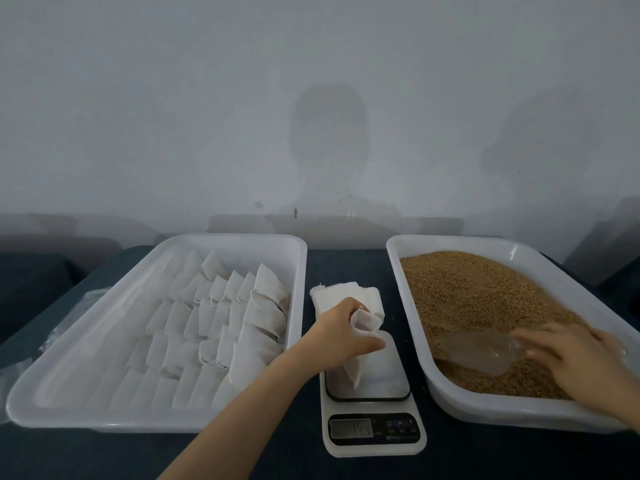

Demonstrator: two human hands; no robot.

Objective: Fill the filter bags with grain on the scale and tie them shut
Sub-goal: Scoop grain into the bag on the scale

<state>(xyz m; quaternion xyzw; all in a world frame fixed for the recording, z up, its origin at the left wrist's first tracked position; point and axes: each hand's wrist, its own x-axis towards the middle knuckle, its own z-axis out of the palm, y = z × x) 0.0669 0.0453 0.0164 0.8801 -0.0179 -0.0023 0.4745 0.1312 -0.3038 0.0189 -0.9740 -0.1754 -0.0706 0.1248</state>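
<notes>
Our left hand (341, 332) has a filter bag (364, 323) pinched, hanging just over the scale (374, 445). Right of the scale, our right hand (581, 358) is curled round a clear scoop (474, 351) in the grain (467, 292).

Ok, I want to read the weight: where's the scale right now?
In the head view, the scale sits bottom centre, between the bag tray and the grain tray.
</notes>
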